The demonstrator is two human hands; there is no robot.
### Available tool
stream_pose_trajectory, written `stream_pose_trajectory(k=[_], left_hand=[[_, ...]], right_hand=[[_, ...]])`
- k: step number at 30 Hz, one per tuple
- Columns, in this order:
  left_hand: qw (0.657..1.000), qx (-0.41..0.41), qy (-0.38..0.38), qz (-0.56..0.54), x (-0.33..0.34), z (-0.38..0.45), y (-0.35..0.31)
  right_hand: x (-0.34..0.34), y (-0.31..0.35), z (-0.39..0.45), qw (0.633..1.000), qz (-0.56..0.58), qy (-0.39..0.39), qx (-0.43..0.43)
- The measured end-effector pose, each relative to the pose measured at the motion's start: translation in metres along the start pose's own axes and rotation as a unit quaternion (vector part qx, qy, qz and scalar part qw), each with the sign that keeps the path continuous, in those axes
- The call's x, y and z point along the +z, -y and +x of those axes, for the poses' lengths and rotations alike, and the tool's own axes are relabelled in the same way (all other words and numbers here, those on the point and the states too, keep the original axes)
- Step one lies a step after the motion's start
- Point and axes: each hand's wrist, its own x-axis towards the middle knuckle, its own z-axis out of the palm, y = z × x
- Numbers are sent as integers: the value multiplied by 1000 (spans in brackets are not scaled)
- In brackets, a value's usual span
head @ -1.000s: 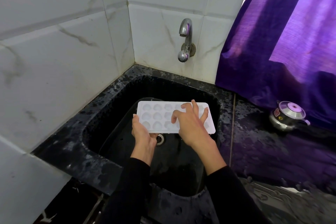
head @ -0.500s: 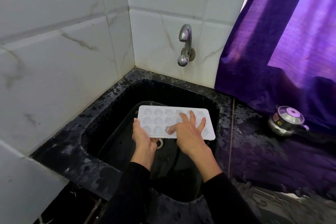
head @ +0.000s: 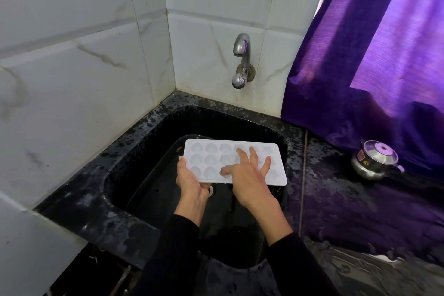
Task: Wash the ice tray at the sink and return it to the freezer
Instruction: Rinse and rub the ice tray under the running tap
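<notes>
Head view: ice tray (head: 211, 163) left corner in left hand (head: 191, 181) grip.

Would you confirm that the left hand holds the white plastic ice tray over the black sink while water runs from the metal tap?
Not quite: in the head view the metal tap shows no running water. The left hand does hold the white plastic ice tray over the black sink.

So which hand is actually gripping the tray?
The left hand grips the ice tray at its left edge; the right hand only lies spread-fingered on top.
</notes>
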Motion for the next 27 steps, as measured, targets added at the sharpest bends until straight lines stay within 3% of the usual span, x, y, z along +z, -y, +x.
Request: stream_pose_trajectory(k=[5, 12, 18, 27], left_hand=[[1000, -6, -8, 4, -2, 1, 0], [1000, -19, -3, -1, -1, 1, 0], [1000, -22, 4, -5, 0, -2, 1], [1000, -25, 6, -6, 0, 1, 2]], right_hand=[[0, -1, 0, 1000, -2, 0, -5], [2, 12, 0, 997, 18, -59, -39], [6, 20, 4, 998, 5, -13, -62], [2, 19, 5, 999, -10, -7, -51]])
